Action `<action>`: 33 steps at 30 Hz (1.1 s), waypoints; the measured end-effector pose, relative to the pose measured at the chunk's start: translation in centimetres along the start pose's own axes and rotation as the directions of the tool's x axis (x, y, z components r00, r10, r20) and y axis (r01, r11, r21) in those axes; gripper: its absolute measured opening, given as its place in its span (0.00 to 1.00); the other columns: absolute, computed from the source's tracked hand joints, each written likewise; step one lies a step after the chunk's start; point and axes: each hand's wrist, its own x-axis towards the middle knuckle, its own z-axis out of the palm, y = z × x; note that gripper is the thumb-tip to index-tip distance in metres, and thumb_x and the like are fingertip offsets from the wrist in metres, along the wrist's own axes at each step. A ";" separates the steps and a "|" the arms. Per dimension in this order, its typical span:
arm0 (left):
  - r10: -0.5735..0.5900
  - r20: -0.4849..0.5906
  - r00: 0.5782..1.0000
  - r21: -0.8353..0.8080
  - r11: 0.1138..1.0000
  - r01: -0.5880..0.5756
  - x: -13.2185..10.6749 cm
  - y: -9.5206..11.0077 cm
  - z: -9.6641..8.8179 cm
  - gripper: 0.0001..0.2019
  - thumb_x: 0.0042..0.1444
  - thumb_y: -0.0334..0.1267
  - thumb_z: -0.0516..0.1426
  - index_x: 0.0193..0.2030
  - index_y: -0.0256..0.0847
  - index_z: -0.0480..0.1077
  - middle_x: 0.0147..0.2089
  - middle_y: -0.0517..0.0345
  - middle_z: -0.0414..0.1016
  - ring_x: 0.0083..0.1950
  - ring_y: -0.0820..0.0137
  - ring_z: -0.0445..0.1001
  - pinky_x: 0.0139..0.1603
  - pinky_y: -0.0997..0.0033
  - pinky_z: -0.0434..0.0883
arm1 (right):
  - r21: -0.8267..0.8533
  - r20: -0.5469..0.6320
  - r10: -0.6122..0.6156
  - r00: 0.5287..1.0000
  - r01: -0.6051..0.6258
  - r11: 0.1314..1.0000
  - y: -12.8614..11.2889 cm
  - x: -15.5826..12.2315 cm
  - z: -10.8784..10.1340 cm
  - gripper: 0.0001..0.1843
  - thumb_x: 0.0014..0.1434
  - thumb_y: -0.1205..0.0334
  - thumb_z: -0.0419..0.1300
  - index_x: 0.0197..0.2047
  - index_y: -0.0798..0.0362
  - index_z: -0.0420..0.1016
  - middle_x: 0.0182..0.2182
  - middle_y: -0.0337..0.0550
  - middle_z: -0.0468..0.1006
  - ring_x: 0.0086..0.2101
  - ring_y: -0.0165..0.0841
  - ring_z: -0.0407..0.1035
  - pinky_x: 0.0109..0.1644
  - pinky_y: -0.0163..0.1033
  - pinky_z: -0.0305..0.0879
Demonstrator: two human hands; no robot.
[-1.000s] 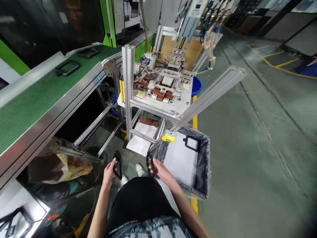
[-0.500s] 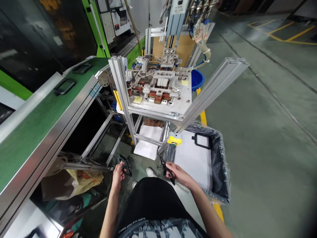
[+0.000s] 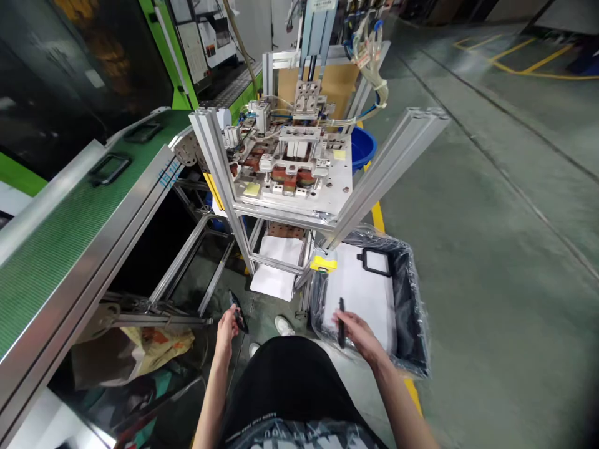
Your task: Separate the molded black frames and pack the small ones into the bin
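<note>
My left hand (image 3: 227,325) is closed on a thin black plastic frame (image 3: 239,312), held tilted low above the floor. Over the lined crate (image 3: 412,305), my right hand (image 3: 356,330) grips another black plastic frame (image 3: 341,323), seen nearly edge-on. White sheets (image 3: 362,290) lie in the crate, and one black frame with a side tab (image 3: 377,262) rests flat on them near the far right corner. The fingertips of both hands are partly hidden by the frames.
A green conveyor belt (image 3: 79,231) on the left carries two black frames. Ahead stands a metal fixture (image 3: 294,165) on an aluminium-post stand, with a slanting post (image 3: 388,174) beside the crate. A yellow button box (image 3: 324,262) hangs at its near corner. Papers (image 3: 276,280) lie below.
My right hand has moved right with its frame, from beside the crate to above the sheets, and the frame now stands more upright. My left hand's frame has turned more edge-on.
</note>
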 end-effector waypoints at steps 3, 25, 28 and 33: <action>0.055 0.024 0.998 0.057 0.997 -0.056 -0.4 0.6 -0.2 0.41 0.40 0.72 0.70 0.47 0.35 0.84 0.43 0.45 0.85 0.46 0.60 0.79 0.39 0.68 0.65 | 0.101 -0.203 -0.198 0.959 0.221 0.970 -0.6 0.5 -0.7 0.46 0.29 0.43 0.87 0.47 0.46 0.71 0.44 0.40 0.86 0.50 0.40 0.81 0.49 0.38 0.80; 0.281 0.188 0.941 0.142 0.940 -0.309 -0.2 1.2 1.4 0.40 0.46 0.66 0.73 0.57 0.35 0.84 0.49 0.44 0.87 0.51 0.54 0.83 0.52 0.60 0.76 | 0.155 -0.243 -0.080 0.967 0.120 0.981 -0.2 1.4 -1.9 0.46 0.33 0.45 0.82 0.55 0.42 0.70 0.61 0.45 0.83 0.65 0.48 0.73 0.52 0.45 0.76; 0.305 0.211 0.929 0.108 0.937 -0.332 0.1 0.9 1.3 0.40 0.49 0.64 0.73 0.60 0.36 0.83 0.54 0.43 0.87 0.56 0.53 0.83 0.61 0.54 0.76 | 0.156 -0.249 -0.078 0.965 0.119 0.981 -0.1 1.5 -1.7 0.45 0.34 0.43 0.82 0.53 0.43 0.69 0.57 0.46 0.84 0.64 0.49 0.75 0.48 0.44 0.77; 0.377 0.226 0.898 0.090 0.910 -0.405 0.2 0.2 1.2 0.37 0.52 0.61 0.73 0.62 0.39 0.81 0.60 0.41 0.85 0.63 0.51 0.82 0.68 0.49 0.75 | 0.171 -0.244 -0.077 0.967 0.121 0.978 0.7 1.4 -1.1 0.49 0.31 0.42 0.82 0.56 0.43 0.73 0.47 0.43 0.85 0.54 0.46 0.79 0.40 0.40 0.80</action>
